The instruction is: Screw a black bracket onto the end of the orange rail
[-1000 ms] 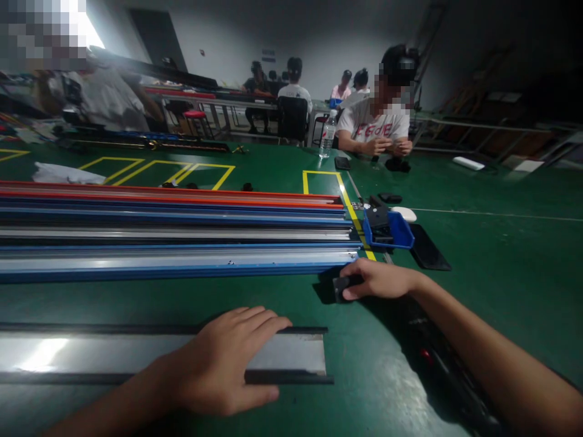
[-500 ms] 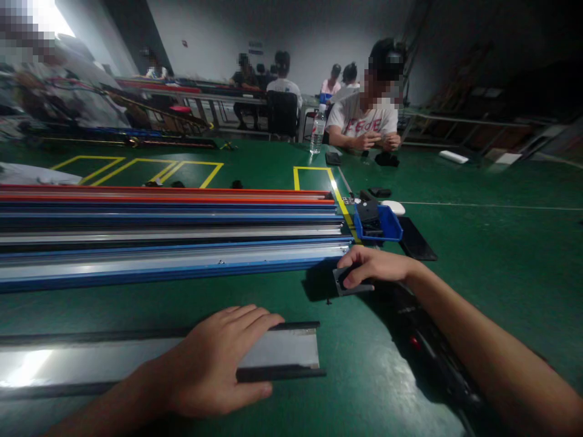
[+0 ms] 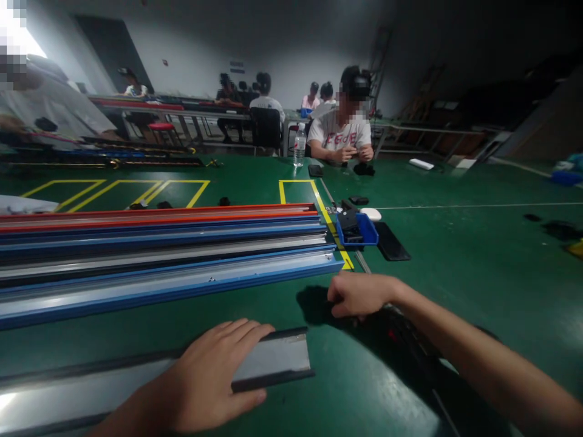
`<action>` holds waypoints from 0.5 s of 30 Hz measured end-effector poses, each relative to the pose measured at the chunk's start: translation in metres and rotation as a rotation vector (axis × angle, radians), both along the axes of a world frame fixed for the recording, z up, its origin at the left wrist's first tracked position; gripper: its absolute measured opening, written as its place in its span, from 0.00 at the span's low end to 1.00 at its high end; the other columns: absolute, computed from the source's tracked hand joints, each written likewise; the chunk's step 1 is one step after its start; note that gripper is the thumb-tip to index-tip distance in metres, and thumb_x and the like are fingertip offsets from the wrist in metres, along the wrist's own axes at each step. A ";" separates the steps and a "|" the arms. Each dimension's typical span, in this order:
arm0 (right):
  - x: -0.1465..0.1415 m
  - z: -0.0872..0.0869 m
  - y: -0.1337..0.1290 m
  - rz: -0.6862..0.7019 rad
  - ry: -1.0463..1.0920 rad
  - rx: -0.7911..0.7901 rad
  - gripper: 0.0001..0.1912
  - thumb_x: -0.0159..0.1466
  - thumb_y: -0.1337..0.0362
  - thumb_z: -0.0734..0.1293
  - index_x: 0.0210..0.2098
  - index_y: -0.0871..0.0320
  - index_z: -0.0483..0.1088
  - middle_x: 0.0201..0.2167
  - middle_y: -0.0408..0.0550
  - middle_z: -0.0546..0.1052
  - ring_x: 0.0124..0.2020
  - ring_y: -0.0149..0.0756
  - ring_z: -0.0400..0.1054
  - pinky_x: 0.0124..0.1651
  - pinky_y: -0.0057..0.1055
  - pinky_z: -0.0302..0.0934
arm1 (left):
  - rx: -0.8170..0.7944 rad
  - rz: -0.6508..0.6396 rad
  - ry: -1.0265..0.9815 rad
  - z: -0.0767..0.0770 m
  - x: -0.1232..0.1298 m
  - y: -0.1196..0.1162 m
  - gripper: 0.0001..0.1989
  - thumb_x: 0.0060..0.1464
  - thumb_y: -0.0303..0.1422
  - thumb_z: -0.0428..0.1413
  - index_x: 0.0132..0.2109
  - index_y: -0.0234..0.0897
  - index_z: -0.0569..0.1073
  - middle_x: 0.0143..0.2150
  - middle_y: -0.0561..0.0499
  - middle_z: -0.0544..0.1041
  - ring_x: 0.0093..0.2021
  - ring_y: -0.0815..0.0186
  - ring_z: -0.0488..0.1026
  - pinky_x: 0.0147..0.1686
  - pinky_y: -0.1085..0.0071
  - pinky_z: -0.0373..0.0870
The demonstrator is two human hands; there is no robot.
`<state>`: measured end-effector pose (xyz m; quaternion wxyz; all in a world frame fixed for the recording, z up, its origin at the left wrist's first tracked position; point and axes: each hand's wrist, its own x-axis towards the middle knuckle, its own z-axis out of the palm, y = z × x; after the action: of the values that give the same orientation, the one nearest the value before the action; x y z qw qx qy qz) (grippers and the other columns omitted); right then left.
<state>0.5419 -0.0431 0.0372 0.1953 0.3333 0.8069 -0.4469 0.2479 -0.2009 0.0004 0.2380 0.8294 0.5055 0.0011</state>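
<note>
My left hand (image 3: 214, 376) lies across a silver metal channel (image 3: 282, 358) with dark raised edges. Its fingers reach over the far edge and the thumb presses along the near one. Right of the channel's end, low over the green table, my right hand (image 3: 357, 295) is closed with curled fingers. Whatever it holds is hidden beneath the hand and its shadow. Under my right forearm lies a long dark tool (image 3: 412, 349) with a red spot, partly covered by the arm.
Beyond my hands lie blue channels (image 3: 273, 271) and a red channel (image 3: 255, 212). A blue bin (image 3: 364, 238) of black parts stands by a dark flat slab (image 3: 392, 243). Across the table (image 3: 478, 273) sits a co-worker (image 3: 337, 130) near a water bottle (image 3: 299, 145).
The view has swung a little to the right and up. My right hand has curled further; the small dark plate seen under its fingers no longer shows. My left hand stays on the channel.
</note>
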 end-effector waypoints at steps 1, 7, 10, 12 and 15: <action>0.001 0.003 -0.011 -0.013 -0.012 0.057 0.11 0.60 0.66 0.64 0.20 0.59 0.66 0.17 0.43 0.73 0.17 0.29 0.70 0.19 0.23 0.58 | 0.003 0.000 -0.005 -0.001 -0.001 0.000 0.37 0.56 0.52 0.57 0.69 0.43 0.63 0.68 0.43 0.67 0.66 0.46 0.66 0.65 0.47 0.63; 0.006 -0.009 -0.067 -0.224 0.012 0.139 0.16 0.64 0.62 0.64 0.21 0.59 0.67 0.18 0.46 0.74 0.18 0.29 0.68 0.17 0.22 0.53 | 0.013 0.006 -0.034 -0.011 -0.006 0.000 0.38 0.56 0.54 0.57 0.70 0.45 0.62 0.68 0.44 0.67 0.67 0.45 0.65 0.66 0.46 0.63; 0.008 -0.031 -0.077 -0.338 0.094 0.044 0.22 0.70 0.55 0.60 0.23 0.59 0.67 0.18 0.46 0.73 0.18 0.29 0.68 0.18 0.22 0.56 | 0.025 0.011 -0.042 -0.015 -0.007 -0.002 0.38 0.57 0.54 0.57 0.70 0.47 0.62 0.69 0.44 0.66 0.67 0.46 0.64 0.66 0.46 0.62; 0.010 -0.044 -0.078 -0.444 0.139 -0.103 0.23 0.72 0.53 0.58 0.24 0.59 0.66 0.18 0.45 0.72 0.18 0.29 0.69 0.18 0.23 0.60 | 0.024 0.009 -0.043 -0.017 -0.009 -0.003 0.38 0.57 0.54 0.57 0.70 0.47 0.61 0.69 0.44 0.65 0.67 0.46 0.64 0.66 0.45 0.62; 0.014 -0.051 -0.077 -0.507 0.186 -0.197 0.21 0.71 0.53 0.59 0.26 0.59 0.65 0.19 0.44 0.71 0.18 0.30 0.70 0.17 0.23 0.60 | 0.011 0.011 -0.036 -0.020 -0.011 -0.003 0.39 0.57 0.55 0.56 0.71 0.48 0.60 0.70 0.44 0.64 0.68 0.45 0.63 0.66 0.42 0.61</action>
<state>0.5558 -0.1199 -0.0139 0.0341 0.4616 0.6647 -0.5865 0.2370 -0.2035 -0.0198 0.2424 0.8276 0.5058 0.0200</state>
